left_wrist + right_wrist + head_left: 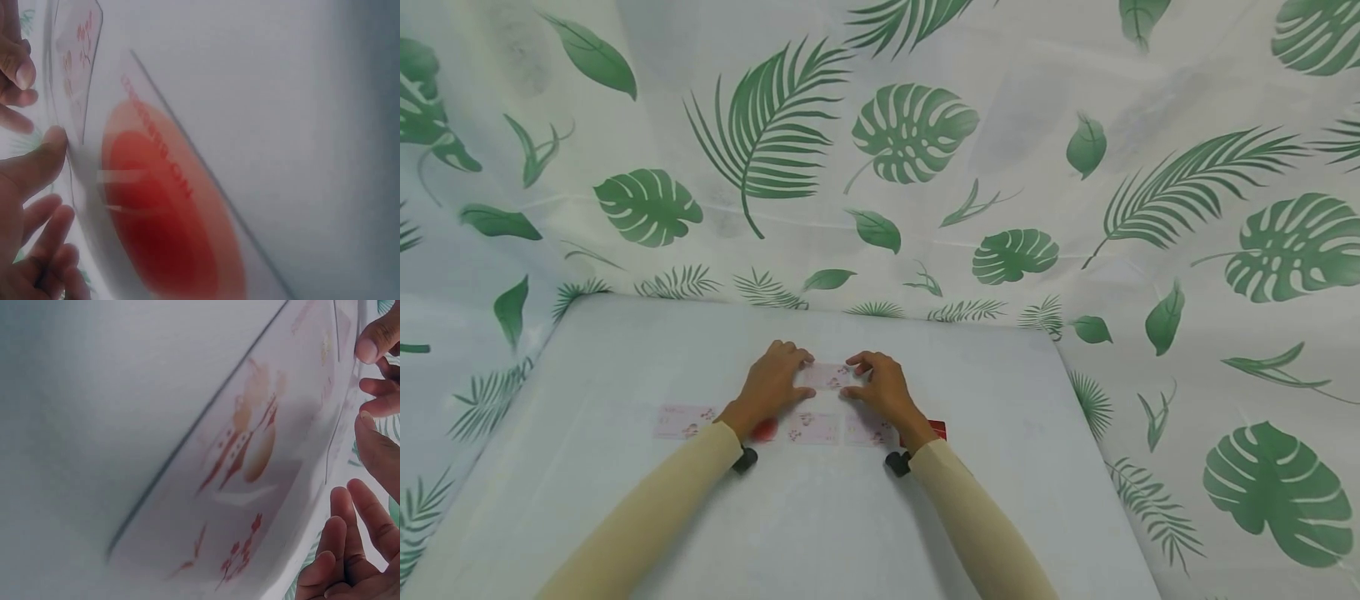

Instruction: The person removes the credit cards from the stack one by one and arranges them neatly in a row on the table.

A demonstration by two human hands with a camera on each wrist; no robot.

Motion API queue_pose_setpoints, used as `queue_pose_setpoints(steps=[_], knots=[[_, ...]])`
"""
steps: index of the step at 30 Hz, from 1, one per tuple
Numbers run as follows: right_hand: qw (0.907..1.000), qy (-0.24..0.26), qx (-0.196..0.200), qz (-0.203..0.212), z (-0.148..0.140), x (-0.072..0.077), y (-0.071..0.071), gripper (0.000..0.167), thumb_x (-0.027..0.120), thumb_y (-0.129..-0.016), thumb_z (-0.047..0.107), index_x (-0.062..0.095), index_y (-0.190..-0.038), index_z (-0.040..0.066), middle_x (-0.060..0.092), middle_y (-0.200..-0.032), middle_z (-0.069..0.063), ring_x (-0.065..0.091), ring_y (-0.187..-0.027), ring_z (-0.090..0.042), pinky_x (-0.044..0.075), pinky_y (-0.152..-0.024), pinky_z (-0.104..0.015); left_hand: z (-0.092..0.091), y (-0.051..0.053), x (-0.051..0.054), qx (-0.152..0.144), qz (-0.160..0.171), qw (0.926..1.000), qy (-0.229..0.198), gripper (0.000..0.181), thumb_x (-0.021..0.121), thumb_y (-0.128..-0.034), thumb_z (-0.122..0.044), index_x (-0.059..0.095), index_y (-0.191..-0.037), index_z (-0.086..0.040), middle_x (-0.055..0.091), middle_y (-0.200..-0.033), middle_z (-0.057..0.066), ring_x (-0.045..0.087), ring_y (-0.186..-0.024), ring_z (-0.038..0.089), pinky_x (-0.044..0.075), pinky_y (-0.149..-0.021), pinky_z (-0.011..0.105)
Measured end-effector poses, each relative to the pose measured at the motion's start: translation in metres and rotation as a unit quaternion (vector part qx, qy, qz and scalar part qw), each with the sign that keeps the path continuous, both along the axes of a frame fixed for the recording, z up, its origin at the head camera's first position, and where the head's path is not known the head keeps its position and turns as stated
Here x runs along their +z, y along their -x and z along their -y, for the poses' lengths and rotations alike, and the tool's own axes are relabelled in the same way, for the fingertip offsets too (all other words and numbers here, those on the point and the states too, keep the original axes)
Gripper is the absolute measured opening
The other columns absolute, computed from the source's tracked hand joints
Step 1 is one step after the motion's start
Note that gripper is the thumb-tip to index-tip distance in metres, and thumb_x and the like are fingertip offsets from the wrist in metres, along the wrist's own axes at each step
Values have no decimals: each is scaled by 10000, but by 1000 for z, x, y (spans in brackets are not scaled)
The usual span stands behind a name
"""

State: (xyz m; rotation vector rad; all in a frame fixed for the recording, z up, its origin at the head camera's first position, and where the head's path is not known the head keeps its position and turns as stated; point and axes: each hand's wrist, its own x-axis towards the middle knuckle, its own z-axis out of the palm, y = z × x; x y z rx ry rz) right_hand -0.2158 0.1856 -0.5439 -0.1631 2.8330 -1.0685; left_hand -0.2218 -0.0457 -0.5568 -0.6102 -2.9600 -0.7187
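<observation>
Left grip (775,377) and right grip (886,387) flank the pink card (826,377) between them; whether pinching, I cannot tell. Uneven pressure could skew it.

On the white surface (820,533) lie, in a row from left, a pink card (681,422), a red-oval card (765,429), two pale cards (814,428) and a red card (938,430), with a sixth card (826,377) beyond them.
</observation>
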Motion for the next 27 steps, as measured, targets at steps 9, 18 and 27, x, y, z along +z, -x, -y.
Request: queue_pose_setpoints(steps=[9, 18, 27], knots=[[9995, -300, 50, 59, 6, -6, 8, 470, 932, -826, 238, 734, -1248, 180, 679, -1022, 2, 550, -951, -208, 458, -892, -373, 1, 5, -4, 32, 90, 10000, -19, 514, 910, -849, -330, 717, -1266, -99, 665, -1101, 62, 548, -1080, 259, 546, -920, 424], [9992, -286, -32, 270, 8, -5, 12, 493, 936, -819, 221, 727, -1261, 169, 676, -1046, -17, 562, -988, -214, 469, -954, -408, 0, 9, -3, 124, 642, 9977, -164, 472, 895, -874, -311, 677, -1243, -112, 643, -1143, 73, 530, -1109, 259, 550, -958, 432], [9989, -342, -62, 315, 9, -5, 10, 544, 935, -821, 213, 703, -1310, 160, 677, -1050, -24, 568, -984, -211, 481, -951, -405, 1, 7, 1, 93, 895, 9948, -468, 484, 894, -875, -248, 601, -1235, -111, 634, -1157, 90, 533, -1126, 276, 544, -970, 454]])
